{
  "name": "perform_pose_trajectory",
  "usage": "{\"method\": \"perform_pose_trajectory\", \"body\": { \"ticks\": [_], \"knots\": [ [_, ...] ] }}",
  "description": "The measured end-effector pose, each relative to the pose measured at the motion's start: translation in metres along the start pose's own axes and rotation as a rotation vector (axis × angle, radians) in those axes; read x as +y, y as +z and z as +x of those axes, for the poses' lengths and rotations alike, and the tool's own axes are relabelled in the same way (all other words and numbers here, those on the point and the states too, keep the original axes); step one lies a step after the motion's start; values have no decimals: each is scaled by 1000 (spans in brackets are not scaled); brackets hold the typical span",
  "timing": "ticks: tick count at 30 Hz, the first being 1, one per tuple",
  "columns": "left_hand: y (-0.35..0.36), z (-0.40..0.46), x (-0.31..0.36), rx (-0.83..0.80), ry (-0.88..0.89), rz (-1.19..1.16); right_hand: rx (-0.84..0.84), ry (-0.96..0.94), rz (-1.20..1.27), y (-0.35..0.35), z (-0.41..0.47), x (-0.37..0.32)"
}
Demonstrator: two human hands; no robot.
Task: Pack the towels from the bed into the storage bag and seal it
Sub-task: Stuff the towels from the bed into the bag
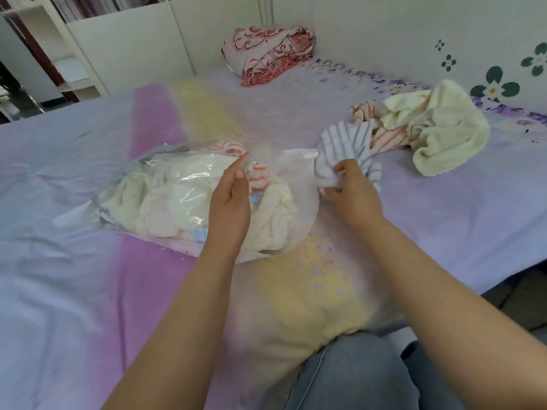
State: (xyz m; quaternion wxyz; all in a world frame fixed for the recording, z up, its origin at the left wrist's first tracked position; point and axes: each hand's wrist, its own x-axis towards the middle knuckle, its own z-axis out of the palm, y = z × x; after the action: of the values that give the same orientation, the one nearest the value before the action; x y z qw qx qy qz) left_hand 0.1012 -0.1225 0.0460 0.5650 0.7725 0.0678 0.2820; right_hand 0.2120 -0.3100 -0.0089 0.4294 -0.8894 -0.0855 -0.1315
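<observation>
Right now the right hand [349,184] has its fingers curled tight round a grey-striped towel [349,149], bunched just right of the storage bag [165,190] mouth. Left hand [233,190] hovers over the bag's open end, fingers mostly straight, gripping nothing clearly. Clear bag lies mid-bed, left of centre, stuffed with cream and orange-striped towels. Still loose on the bed [88,291], far right: a cream towel [444,128] and a red-striped towel [381,131], touching each other. Folded red patterned blanket [266,51] at the far edge by the wall. Jeans-clad knee [370,374] near right
</observation>
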Motion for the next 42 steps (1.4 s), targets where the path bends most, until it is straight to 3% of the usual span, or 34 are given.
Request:
{"method": "perform_pose_trajectory", "body": {
  "ticks": [5,10,12,14,17,18,20,25,28,31,36,40,42],
  "knots": [
    [-16,-13,5,37,-64,-105,-348,-38,79,-48,-57,-55],
    [-35,-31,18,65,-73,-174,-708,-136,760,-99,-82,-97],
    [-44,-36,23,66,-75,-163,-667,-180,986,-95,-82,-109],
    [-53,-39,30,78,-76,-168,-453,-217,1059,-77,-82,-116],
    [-59,-39,45,96,-69,-138,-40,-444,512,-29,-96,-105],
    [-60,-39,48,87,-49,-97,-42,-532,304,-11,-107,-96],
    [-61,-38,48,56,14,12,-202,-566,18,19,-129,-78],
    [-62,-43,39,-64,93,228,-336,-316,-210,34,-128,-47],
    [-61,-46,40,-117,76,256,-483,-291,-312,31,-119,-45],
    [-65,-48,42,-130,78,269,-444,-337,-195,18,-116,-59],
    [-70,-54,46,-144,140,304,-481,-264,425,5,-122,-97],
    [-79,-58,50,-114,171,336,-377,-74,845,32,-123,-136],
    [-86,-59,53,-142,169,293,-259,-65,850,51,-126,-156]
  ]
}}
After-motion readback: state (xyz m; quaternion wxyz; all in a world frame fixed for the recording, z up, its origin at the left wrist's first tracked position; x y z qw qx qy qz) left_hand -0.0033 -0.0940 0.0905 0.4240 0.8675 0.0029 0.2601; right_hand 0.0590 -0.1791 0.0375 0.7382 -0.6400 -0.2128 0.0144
